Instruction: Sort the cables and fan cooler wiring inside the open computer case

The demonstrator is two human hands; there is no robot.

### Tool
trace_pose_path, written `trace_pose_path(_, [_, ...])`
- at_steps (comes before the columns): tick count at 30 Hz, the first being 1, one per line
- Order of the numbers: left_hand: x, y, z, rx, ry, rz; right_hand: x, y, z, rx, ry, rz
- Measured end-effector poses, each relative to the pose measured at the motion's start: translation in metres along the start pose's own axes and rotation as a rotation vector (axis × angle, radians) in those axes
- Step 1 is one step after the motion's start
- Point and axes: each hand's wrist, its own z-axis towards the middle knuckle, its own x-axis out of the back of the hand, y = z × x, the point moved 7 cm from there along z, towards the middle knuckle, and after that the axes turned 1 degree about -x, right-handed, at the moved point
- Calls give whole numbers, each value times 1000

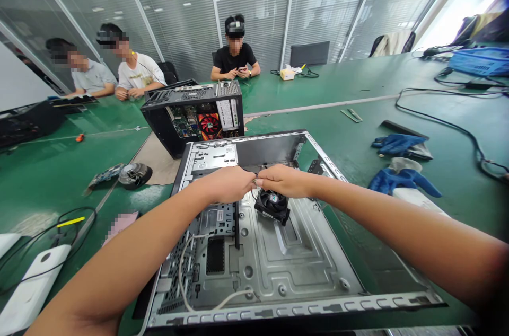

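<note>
My left hand [233,183] and my right hand [282,179] meet above the middle of an open computer case [318,256] lying on its side. Fingertips of both are pinched together on a thin cable; its end is hidden between them. Just below my right hand a black CPU cooler fan [273,204] rests tilted inside the case, and the cable appears to lead to it. A metal drive cage [220,217] sits under my left forearm. Along the near left inside of the case curves a loose whitish cable [183,267].
Behind the case stands a second computer tower [191,113] with a red fan. A round cooler [135,175] lies at left, near a white power strip [37,285]. Blue gloves [401,179], a memory module [352,115] and black cables [457,118] lie at right. Three people sit across the table.
</note>
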Motion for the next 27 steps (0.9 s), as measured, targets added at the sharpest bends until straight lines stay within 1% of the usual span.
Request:
trace_pose_path(3, [-1,0,0,5,-13,-10,0,0,-1,-11,1,-51])
trace_pose_path(6, [-1,-1,0,7,-16,-17,0,0,-1,-13,-5,-50])
trace_pose_path(12, [0,2,0,-21,8,12,-2,-1,-2,8,-32,33])
trace_pose_path(17, [-2,3,-1,-15,-1,39,-5,-1,-2,3,-101,124])
trace_pose_path(23, [-2,4,-1,-7,3,19,-3,-2,-1,7,-72,63])
trace_pose_path(27, [-3,6,-2,-15,-26,22,-4,-3,-2,7,-95,42])
